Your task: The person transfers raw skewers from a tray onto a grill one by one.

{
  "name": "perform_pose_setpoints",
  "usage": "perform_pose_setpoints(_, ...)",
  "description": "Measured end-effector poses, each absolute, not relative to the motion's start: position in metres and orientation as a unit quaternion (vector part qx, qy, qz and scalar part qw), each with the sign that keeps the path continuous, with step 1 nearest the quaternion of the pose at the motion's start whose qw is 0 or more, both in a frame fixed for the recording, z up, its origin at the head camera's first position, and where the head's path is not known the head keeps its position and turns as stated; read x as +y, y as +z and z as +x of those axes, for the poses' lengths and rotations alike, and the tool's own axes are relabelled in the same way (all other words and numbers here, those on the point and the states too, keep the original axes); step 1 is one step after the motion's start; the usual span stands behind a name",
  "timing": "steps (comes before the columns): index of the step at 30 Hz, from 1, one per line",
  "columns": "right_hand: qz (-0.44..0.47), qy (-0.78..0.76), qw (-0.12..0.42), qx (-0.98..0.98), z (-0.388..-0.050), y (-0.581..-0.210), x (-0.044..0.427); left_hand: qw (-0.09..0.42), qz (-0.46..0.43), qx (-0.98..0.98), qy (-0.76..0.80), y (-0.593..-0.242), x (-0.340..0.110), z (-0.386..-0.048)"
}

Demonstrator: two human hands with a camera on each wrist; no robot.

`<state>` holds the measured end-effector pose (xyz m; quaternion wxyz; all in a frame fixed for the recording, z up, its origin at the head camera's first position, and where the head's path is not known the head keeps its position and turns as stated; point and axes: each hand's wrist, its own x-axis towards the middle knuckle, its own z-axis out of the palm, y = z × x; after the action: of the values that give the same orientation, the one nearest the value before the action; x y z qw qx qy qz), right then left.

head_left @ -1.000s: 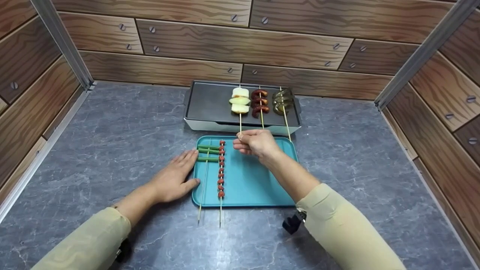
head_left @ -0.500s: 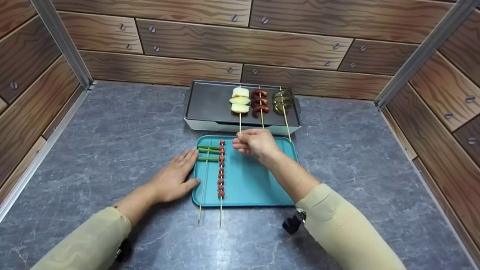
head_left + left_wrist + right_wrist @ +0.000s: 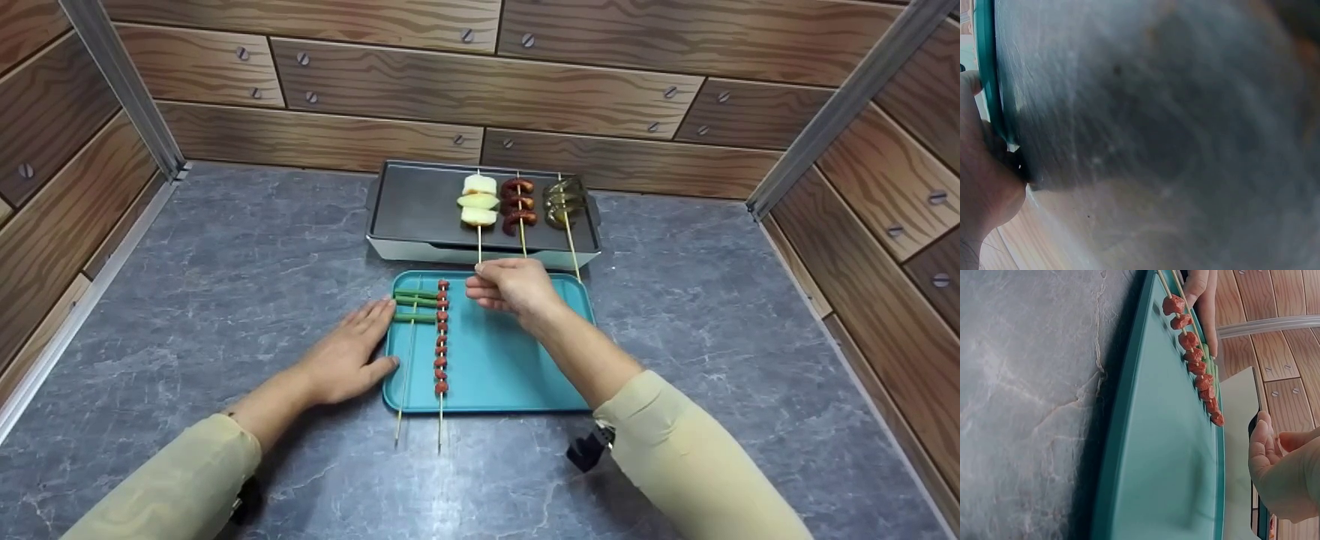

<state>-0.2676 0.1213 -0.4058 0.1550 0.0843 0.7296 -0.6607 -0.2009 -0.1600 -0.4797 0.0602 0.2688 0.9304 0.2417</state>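
My right hand (image 3: 517,292) pinches the lower end of a wooden skewer (image 3: 478,201) between thumb and forefinger. White and pale green pieces are threaded on it, and they lie on the dark griddle (image 3: 420,202). My left hand (image 3: 349,356) rests beside the teal tray (image 3: 517,375), its fingers extended against the left rim. On that tray lie a skewer of small red meat chunks (image 3: 441,341) and, left of it, a skewer with green stalks (image 3: 415,319) set crosswise. The right wrist view shows the meat chunks (image 3: 1193,354) up close. In the left wrist view, only part of the left hand (image 3: 988,180) shows.
Two more skewers lie on the griddle's right half: one with reddish-brown curled pieces (image 3: 517,202), one with dark olive, glossy pieces (image 3: 562,201). Their sticks overhang the front edge. Wood-patterned walls (image 3: 480,82) enclose the grey marbled table (image 3: 247,240) at the back and sides.
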Motion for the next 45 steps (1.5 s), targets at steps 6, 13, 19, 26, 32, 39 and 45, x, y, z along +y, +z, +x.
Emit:
perform_pose_setpoints(6, 0.082, -0.656, 0.158, 0.734, -0.262, -0.404, 0.124, 0.058, 0.269, 0.931, 0.241, -0.481, -0.161, -0.201)
perform_pose_setpoints(13, 0.090, -0.653, 0.153, 0.736, -0.254, -0.400, 0.126, 0.061, 0.270, 0.931, 0.237, -0.480, -0.161, -0.202)
perform_pose_setpoints(19, 0.091, -0.653, 0.146, 0.738, -0.243, -0.397, 0.130, 0.066, 0.265, 0.933, 0.236, -0.479, -0.161, -0.201)
perform_pose_setpoints(26, 0.077, -0.654, 0.147, 0.738, -0.228, -0.395, 0.136, 0.062, 0.266, 0.932, 0.239, -0.479, -0.161, -0.201)
perform_pose_setpoints(32, 0.075, -0.655, 0.150, 0.737, -0.215, -0.393, 0.139, 0.063, 0.268, 0.929, 0.247, -0.480, -0.160, -0.201)
perform_pose_setpoints(39, 0.073, -0.658, 0.159, 0.732, -0.201, -0.394, 0.143, 0.062, 0.270, 0.930, 0.242, -0.480, -0.160, -0.201)
perform_pose_setpoints(45, 0.066, -0.656, 0.174, 0.731, -0.186, -0.399, 0.146, 0.062, 0.271, 0.930, 0.240, -0.480, -0.160, -0.201)
